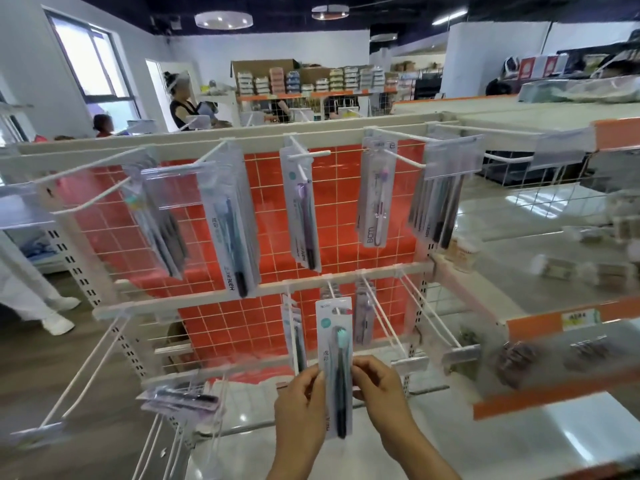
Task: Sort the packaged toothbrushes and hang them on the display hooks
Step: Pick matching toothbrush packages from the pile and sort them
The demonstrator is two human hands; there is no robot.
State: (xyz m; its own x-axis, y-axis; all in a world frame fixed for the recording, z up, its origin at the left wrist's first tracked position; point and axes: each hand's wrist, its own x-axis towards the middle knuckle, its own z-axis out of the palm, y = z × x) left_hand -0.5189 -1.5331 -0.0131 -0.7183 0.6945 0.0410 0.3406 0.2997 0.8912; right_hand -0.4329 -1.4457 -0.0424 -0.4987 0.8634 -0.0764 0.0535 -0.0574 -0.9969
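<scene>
Hands meet low at the middle of the head view: the left hand (301, 407) pinches the left edge of a packaged toothbrush (335, 368) and the right hand (379, 389) pinches its right edge, fingers closed narrow on the card. That pack stands upright, teal bristles uppermost, with its top at the tip of a white display hook (333, 293) on the rack's second rail (207, 299); whether the hook passes through the hang hole I cannot tell. Just left of it hangs another pack (294, 336), and just right a purple-toned pack (364, 320). Two long bare hooks (384, 320) jut forward to the right, ending in clear label holders. Above, the top rail carries a blue pack (230, 220), a purple pack (303, 209), a pink pack (378, 192) and a dark bunch (436, 209) before red wire grid (270, 251). Loose packs (183, 400) lie on hooks lower left. Blurred orange-edged shelves (554, 389) crowd the right side.
</scene>
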